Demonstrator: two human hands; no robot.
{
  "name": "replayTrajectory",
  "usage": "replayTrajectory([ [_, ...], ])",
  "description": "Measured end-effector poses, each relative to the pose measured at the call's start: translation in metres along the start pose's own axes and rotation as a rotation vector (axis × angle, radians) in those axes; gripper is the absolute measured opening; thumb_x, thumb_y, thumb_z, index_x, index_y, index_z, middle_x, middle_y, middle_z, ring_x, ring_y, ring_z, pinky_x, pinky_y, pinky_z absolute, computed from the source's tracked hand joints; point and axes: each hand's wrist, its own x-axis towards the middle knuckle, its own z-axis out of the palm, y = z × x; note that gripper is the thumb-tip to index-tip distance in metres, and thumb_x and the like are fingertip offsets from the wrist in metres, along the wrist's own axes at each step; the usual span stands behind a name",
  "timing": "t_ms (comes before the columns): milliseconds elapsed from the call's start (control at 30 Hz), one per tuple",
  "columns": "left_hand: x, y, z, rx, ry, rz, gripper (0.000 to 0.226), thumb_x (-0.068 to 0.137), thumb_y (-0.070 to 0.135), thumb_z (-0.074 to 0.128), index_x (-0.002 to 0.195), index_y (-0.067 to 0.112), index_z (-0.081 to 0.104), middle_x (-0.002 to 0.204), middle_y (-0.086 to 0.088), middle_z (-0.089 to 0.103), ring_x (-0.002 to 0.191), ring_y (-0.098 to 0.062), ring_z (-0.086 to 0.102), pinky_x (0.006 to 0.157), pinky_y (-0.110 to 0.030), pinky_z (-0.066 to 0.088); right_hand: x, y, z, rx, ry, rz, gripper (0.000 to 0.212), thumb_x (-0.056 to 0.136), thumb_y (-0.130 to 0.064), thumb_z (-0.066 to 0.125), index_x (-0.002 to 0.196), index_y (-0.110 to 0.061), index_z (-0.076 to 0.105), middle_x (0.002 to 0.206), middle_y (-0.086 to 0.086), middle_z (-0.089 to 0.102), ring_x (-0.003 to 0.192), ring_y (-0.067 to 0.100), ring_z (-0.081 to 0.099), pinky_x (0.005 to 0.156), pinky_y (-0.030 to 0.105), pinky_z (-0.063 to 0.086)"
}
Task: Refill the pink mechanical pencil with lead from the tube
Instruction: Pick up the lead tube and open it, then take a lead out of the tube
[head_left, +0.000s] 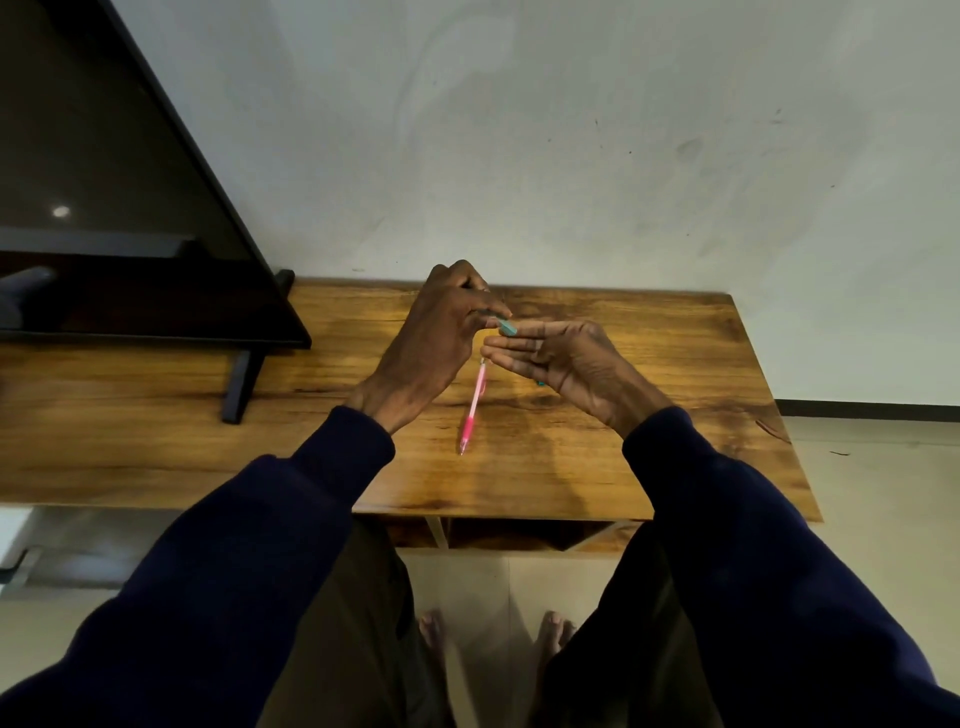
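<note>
The pink mechanical pencil (471, 410) seems to lie on the wooden table (675, 364), tip toward me; its far end is hidden under my right fingertips. Above it, my left hand (436, 338) pinches a small teal lead tube (507, 327), with the tube's end tilted against the fingertips of my right hand (561, 358). My right hand is cupped, fingers stretched left and held together, and nothing is clearly gripped in it. A small teal bit (540, 383) peeks out below the right palm; I cannot tell whether it is held or on the table. No lead is visible.
A black flat screen (130, 218) on a stand (239, 384) fills the table's left part. A pale wall rises right behind the table. The table's right edge (779, 415) drops to a tiled floor. My legs and bare feet show below the near edge.
</note>
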Motion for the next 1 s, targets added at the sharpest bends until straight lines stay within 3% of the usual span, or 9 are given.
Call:
replayTrajectory([
  [267,0.004,0.000,-0.003,0.010,-0.022,-0.005,0.022,0.095,0.007,0.070,0.112,0.017,0.080,0.107,-0.003,0.059,0.103,-0.010,0.045,0.081,-0.001,0.035,-0.001,-0.001,-0.004,-0.007,-0.005,-0.005,0.031,0.096,0.019,0.046,0.125,0.021,0.058,0.120,0.037,0.068,0.113,0.045,0.070,0.093,0.041,0.062],
  [434,0.005,-0.007,-0.002,-0.066,0.009,-0.068,0.020,0.096,0.016,0.069,0.113,0.018,0.080,0.104,0.001,0.057,0.104,-0.015,0.050,0.087,-0.027,0.048,-0.003,0.002,-0.009,-0.093,0.021,-0.037,0.026,0.091,0.009,0.066,0.116,0.016,0.066,0.110,0.032,0.073,0.107,0.042,0.074,0.088,0.036,0.063],
  [500,0.003,-0.012,0.001,-0.106,0.029,-0.105,0.019,0.096,0.016,0.070,0.112,0.020,0.080,0.102,0.001,0.057,0.101,-0.016,0.052,0.086,-0.030,0.049,-0.004,0.002,-0.010,-0.128,0.051,-0.040,0.024,0.090,0.005,0.069,0.112,0.014,0.070,0.106,0.030,0.075,0.102,0.039,0.075,0.083,0.033,0.064],
  [667,-0.005,-0.022,0.012,-0.260,0.147,-0.248,0.018,0.093,0.018,0.075,0.110,0.021,0.080,0.104,0.002,0.068,0.099,-0.009,0.061,0.083,-0.017,0.050,-0.008,0.000,-0.015,-0.250,0.084,-0.052,0.021,0.092,-0.001,0.071,0.109,0.011,0.071,0.099,0.026,0.077,0.087,0.032,0.079,0.074,0.029,0.065],
  [767,-0.016,-0.023,0.020,-0.397,0.204,-0.368,0.015,0.091,0.016,0.077,0.106,0.019,0.080,0.106,0.006,0.076,0.101,-0.003,0.066,0.085,-0.017,0.054,-0.009,0.000,-0.020,-0.328,0.124,-0.057,0.018,0.092,-0.003,0.072,0.106,0.008,0.073,0.097,0.025,0.078,0.084,0.032,0.078,0.074,0.031,0.065],
  [901,-0.032,-0.020,0.035,-0.554,0.245,-0.551,0.012,0.087,0.017,0.082,0.098,0.020,0.082,0.093,0.007,0.080,0.089,-0.006,0.071,0.075,-0.017,0.056,-0.007,0.005,-0.027,-0.439,0.208,-0.105,0.017,0.090,-0.008,0.076,0.101,0.004,0.077,0.098,0.022,0.078,0.084,0.026,0.077,0.074,0.032,0.066],
  [1001,-0.039,-0.014,0.047,-0.652,0.252,-0.654,0.013,0.084,0.015,0.085,0.096,0.017,0.082,0.088,0.006,0.080,0.077,0.000,0.074,0.066,-0.012,0.055,-0.003,0.009,-0.030,-0.494,0.282,-0.138,0.012,0.087,-0.009,0.080,0.096,-0.001,0.080,0.098,0.013,0.080,0.087,0.015,0.075,0.070,0.027,0.064],
])
